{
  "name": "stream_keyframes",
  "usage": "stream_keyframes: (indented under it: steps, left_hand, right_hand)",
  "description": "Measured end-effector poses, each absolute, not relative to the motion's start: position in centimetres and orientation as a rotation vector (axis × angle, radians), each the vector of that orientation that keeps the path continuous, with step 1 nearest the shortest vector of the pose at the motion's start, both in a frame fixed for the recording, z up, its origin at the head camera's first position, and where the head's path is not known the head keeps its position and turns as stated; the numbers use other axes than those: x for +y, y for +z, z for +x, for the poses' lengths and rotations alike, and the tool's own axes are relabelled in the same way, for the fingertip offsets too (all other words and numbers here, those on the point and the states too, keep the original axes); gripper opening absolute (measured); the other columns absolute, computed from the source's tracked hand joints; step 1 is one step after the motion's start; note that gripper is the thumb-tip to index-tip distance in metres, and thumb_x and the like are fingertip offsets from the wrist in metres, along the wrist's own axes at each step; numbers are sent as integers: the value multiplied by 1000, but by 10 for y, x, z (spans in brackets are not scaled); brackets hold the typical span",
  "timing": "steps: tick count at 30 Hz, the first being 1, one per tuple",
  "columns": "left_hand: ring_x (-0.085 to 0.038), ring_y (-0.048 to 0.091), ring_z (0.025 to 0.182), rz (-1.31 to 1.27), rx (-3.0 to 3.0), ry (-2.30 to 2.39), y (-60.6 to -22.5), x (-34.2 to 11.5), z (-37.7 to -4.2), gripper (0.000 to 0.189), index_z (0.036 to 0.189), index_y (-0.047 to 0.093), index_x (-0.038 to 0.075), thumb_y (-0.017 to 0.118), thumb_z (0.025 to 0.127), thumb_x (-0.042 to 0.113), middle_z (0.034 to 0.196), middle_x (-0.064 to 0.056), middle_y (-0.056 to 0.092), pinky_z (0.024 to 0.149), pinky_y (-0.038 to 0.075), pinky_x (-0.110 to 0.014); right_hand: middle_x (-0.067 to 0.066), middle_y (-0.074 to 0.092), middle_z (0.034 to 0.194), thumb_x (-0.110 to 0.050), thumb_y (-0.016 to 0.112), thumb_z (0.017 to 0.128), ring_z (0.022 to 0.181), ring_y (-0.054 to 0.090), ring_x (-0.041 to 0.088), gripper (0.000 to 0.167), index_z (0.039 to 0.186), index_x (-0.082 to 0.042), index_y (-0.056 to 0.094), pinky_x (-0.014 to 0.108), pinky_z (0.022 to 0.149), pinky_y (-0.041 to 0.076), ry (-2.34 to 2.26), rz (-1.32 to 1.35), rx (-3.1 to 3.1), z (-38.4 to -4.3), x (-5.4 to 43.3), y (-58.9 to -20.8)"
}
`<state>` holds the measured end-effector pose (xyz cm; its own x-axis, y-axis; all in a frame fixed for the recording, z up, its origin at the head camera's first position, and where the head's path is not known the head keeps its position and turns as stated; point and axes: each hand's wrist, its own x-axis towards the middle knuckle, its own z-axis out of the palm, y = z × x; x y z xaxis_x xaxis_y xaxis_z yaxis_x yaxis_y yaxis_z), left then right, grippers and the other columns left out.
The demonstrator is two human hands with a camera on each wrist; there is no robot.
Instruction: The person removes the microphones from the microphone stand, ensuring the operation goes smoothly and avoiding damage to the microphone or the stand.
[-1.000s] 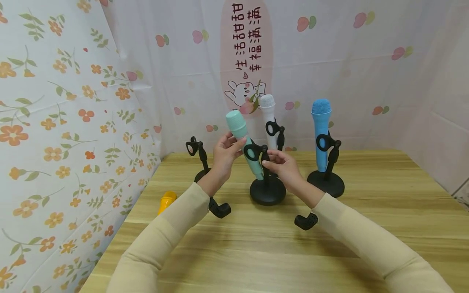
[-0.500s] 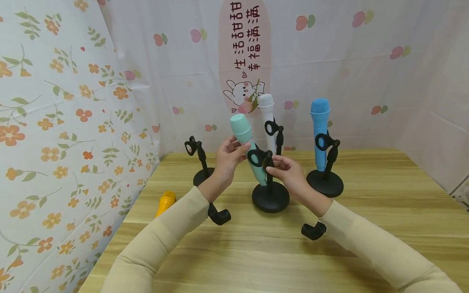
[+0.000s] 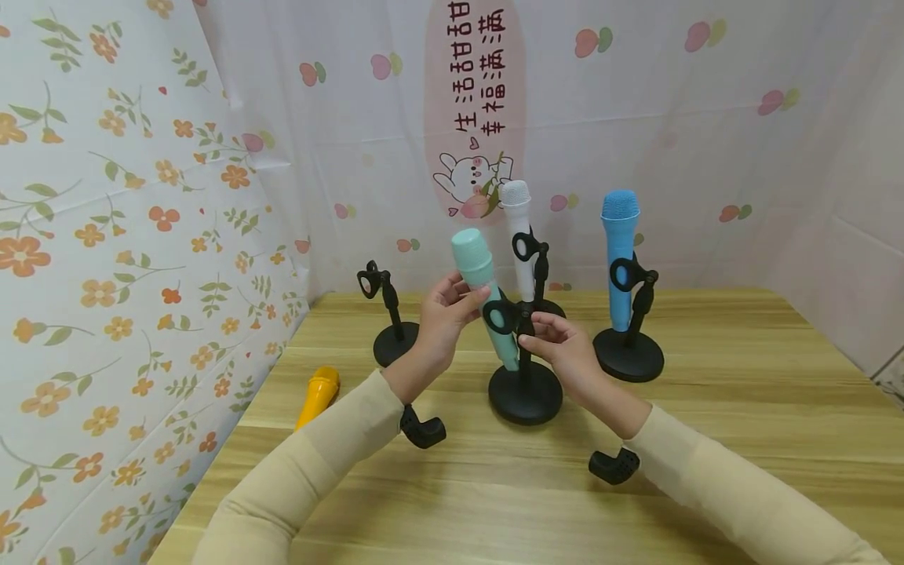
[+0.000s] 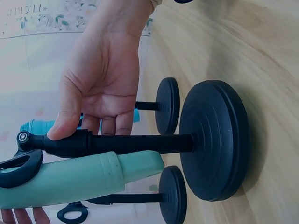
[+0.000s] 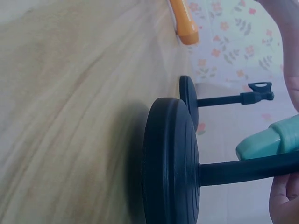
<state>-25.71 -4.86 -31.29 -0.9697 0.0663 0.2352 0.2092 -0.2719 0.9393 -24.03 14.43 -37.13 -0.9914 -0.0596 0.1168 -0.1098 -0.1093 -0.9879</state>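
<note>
My left hand (image 3: 450, 320) pinches a mint green microphone (image 3: 473, 253) below its head. The microphone leans to the left and passes through the ring clip (image 3: 499, 315) of a black stand. With thumb and fingers, my right hand (image 3: 565, 350) holds this stand's post near the joint; the left wrist view shows the thumb on the joint piece (image 4: 70, 141). The microphone's tapered tail (image 4: 140, 165) lies alongside the post. The stand's round base (image 3: 525, 394) is close over the table. Left-hand fingertips (image 4: 23, 215) show under the microphone.
Behind, a white microphone (image 3: 516, 208) stands in its clip. At right is a blue microphone (image 3: 620, 235) on another stand. A stand with a bare clip (image 3: 369, 281) is at left. An orange microphone (image 3: 318, 395) lies beside the left sleeve. Patterned cloth (image 3: 353, 157) hangs behind the table.
The mint green microphone and its stand have moved toward me and slightly right, with both hands still on them. The other stands stay in place.
</note>
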Motion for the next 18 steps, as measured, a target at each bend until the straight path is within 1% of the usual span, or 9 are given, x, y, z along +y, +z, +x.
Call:
stream_keyframes:
  steps: [6,13,18]
  left_hand:
    - [-20,62,98,-351,-1844,-2416,-315,-47,-253,41,128,59,5,71,90,7,115,-11,65,89,52,-39]
    - [-19,61,98,-377,-1850,-2412,-318,-46,-249,42,130,58,5,70,90,6,116,-11,65,89,52,-39]
    - [-19,61,97,-397,-1844,-2412,-320,-47,-246,42,130,58,4,70,89,5,116,-11,64,88,52,-38]
  right_hand:
    - [0,59,97,-2,70,88,93,58,11,38,124,0,58,24,84,52,2308,167,-2064,-235,145,-373]
    - [1,58,98,0,69,88,94,57,11,37,123,2,58,23,85,52,2301,136,-2064,-227,144,-375]
    - [0,60,97,1,70,87,93,58,11,33,118,-1,60,23,84,52,2304,140,-2043,-225,143,-377]
